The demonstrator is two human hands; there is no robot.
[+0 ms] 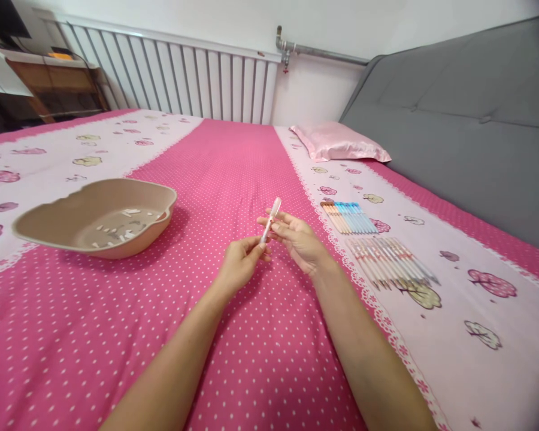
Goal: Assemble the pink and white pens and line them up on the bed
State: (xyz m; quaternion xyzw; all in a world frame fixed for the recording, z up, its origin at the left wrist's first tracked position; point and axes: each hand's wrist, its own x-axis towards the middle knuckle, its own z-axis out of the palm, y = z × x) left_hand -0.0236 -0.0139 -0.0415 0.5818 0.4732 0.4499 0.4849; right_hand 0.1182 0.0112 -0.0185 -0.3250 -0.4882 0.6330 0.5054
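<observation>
My left hand point(240, 262) pinches the lower end of a pale pink pen point(272, 216) that points up and away over the bed. My right hand point(296, 239) has its fingers around the pen's middle, palm turned up. To the right lie two rows of pens on the bedsheet: a row with blue and orange barrels point(348, 216) and, closer, a row of pale pens point(388, 260). A beige tub point(36, 218) with several small white pieces inside sits to the left.
The bed has a pink dotted sheet point(233, 173) with pale flowered bands at the sides. A pink pillow point(336, 142) lies at the far right by a grey headboard point(467, 131). A white radiator point(179, 78) runs along the far wall.
</observation>
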